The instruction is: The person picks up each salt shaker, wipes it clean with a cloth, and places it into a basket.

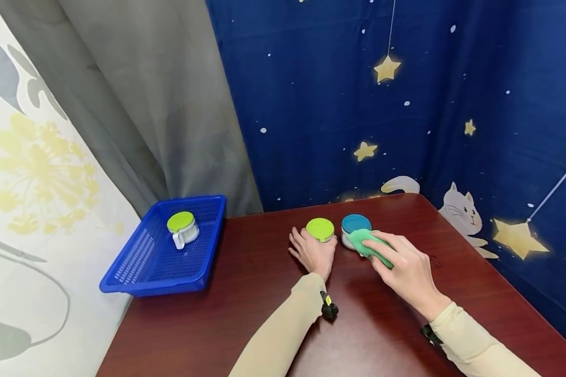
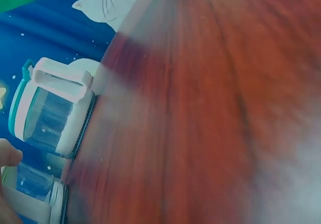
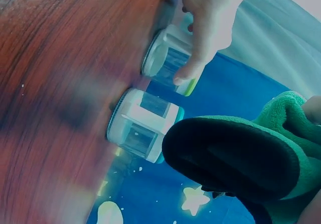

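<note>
Two jars (image 1: 320, 229) stand right of the basket (image 1: 167, 269).

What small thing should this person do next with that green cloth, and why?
I'd probably wipe the blue-lidded jar gently: the right hand holds the cloth close by it, while the left hand is at the green-lidded jar alongside. Whether the cloth already touches, I can't tell.
</note>
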{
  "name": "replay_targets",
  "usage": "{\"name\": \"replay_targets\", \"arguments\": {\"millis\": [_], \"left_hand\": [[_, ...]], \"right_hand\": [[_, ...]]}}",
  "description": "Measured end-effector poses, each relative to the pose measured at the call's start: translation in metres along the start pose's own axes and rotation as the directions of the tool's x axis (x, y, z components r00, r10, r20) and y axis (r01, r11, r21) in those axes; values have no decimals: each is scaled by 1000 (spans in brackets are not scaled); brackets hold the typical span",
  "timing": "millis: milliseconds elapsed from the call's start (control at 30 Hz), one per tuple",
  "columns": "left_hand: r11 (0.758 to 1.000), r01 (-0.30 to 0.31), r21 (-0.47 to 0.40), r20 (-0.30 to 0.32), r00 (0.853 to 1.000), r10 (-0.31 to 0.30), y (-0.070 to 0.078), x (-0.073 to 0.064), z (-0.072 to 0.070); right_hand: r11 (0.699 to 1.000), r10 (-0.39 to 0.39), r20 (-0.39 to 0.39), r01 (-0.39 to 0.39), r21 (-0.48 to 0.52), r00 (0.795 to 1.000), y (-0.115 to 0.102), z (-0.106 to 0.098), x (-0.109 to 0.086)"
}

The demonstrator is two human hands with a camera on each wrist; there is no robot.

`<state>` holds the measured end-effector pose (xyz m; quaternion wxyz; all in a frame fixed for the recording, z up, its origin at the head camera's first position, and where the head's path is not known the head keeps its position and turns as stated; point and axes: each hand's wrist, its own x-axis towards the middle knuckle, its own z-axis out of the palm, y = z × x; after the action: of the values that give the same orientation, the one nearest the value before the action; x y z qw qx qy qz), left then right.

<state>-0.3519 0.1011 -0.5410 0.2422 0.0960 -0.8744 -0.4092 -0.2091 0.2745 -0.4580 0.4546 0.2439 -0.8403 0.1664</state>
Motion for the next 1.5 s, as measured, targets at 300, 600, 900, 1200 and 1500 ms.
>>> {"name": "replay_targets", "arguments": {"millis": [300, 600, 900, 1200, 1500], "left_hand": [[981, -121, -150, 61, 990, 131, -18, -5, -38], [915, -350, -200, 95, 923, 374, -16, -9, -94], [890, -364, -275, 176, 891, 419, -13, -14, -137], [898, -170, -406, 336, 886, 319, 1, 0, -168], [896, -37, -443, 345, 915, 208, 18, 10, -182]], "right_hand": [[1000, -24, -19, 25, 19, 1000, -2, 9, -2], [997, -56, -38, 57, 45, 998, -5, 19, 9], [995, -69, -48, 73, 71, 996, -15, 25, 19], [982, -105, -123, 122, 141, 987, -38, 27, 32], [955, -195, -271, 245, 165, 943, -64, 30, 50]]}}
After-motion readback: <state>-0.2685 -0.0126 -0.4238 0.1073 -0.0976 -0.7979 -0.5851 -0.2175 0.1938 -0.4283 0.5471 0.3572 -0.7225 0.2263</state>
